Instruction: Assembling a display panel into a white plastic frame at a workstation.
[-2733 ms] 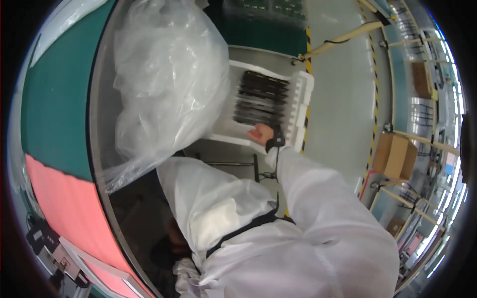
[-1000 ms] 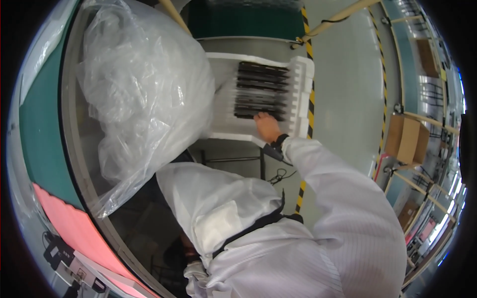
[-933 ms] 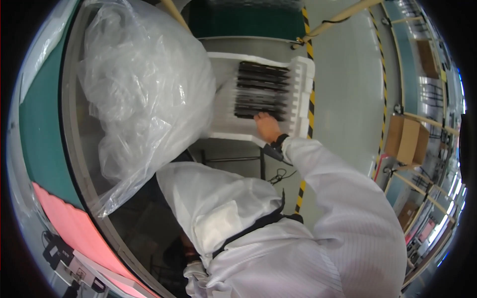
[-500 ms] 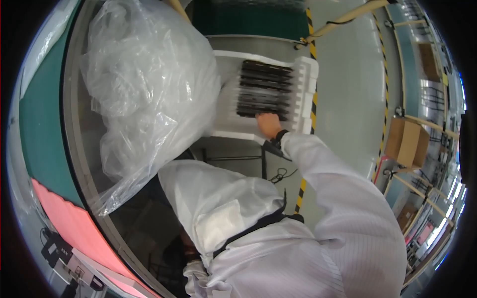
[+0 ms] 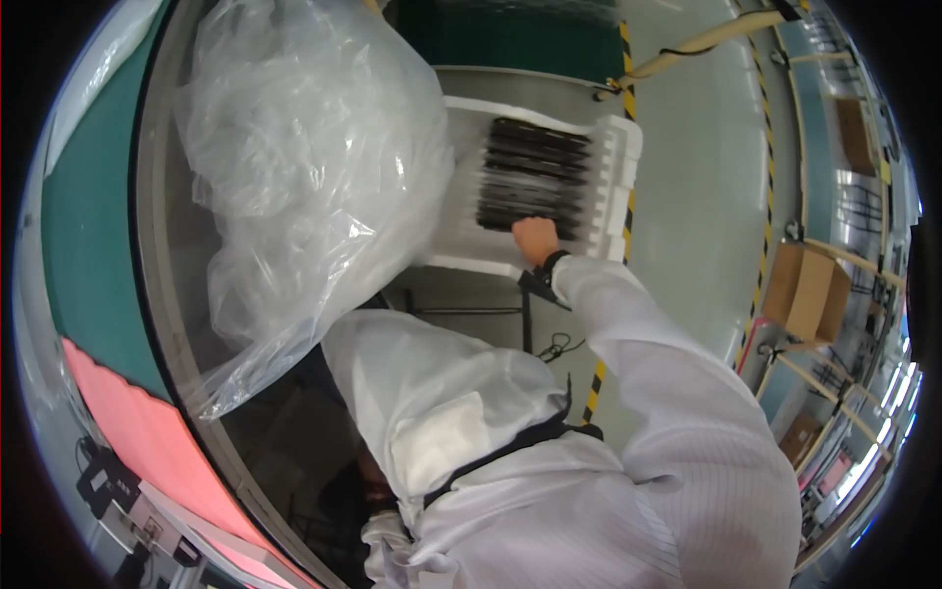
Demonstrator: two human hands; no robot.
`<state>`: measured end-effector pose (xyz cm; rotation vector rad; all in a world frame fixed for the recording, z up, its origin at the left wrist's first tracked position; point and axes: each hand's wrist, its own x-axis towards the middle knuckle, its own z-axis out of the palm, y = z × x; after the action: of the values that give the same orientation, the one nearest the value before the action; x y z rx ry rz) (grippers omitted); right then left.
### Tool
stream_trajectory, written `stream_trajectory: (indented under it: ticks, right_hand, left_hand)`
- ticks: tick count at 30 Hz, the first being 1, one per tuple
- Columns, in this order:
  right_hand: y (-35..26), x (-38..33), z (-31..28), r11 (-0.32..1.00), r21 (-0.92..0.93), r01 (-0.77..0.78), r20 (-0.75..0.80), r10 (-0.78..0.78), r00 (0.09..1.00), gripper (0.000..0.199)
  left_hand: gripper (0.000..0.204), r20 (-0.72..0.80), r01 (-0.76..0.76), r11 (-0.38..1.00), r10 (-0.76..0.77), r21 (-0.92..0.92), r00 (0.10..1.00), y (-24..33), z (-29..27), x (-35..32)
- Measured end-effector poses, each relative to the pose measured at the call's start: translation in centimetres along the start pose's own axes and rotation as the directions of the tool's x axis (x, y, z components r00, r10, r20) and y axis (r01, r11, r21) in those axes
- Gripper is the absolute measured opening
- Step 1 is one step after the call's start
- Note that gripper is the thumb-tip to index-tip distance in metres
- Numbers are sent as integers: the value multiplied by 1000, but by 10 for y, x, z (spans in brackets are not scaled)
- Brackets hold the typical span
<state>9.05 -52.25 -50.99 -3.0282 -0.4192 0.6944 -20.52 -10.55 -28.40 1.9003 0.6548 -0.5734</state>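
Observation:
A white foam tray [image 5: 622, 187] holds several thin black panels [image 5: 535, 157] standing in a row between its notched sides. My right hand [image 5: 536, 239] is closed at the nearest panel's edge, its fingertips partly hidden against the dark pieces. A black band circles that wrist. Low on my left side, my left hand [image 5: 373, 476] hangs in shadow beside the bench, mostly hidden, and its fingers cannot be made out. A large clear plastic bag [image 5: 314, 157] bulges over the tray's left end.
A bench with a green top [image 5: 93, 236] and a pink sheet [image 5: 147, 422] runs along the left. A dark metal stand [image 5: 471, 311] shows below the tray. Yellow-black floor tape [image 5: 596, 388] runs to its right. Cardboard boxes [image 5: 805, 290] sit on racks at the far right.
The whole view has shifted slightly, moving the tray and bag a little to the right in the picture. My right hand stays at the same panel edge.

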Motion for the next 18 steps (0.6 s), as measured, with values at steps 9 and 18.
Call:
stream_trajectory:
  ticks: [9, 18]
  right_hand:
    - [-2, 3, 14, 1000, -4, 29, 0, -29, 1000, 12]
    - [-8, -6, -16, 998, 54, 29, -3, -29, 1000, 12]
  left_hand:
    - [37, 8, -40, 992, 40, 117, 999, -6, -2, -5]
    - [37, 14, -99, 970, 98, 224, 995, -9, 3, -1]
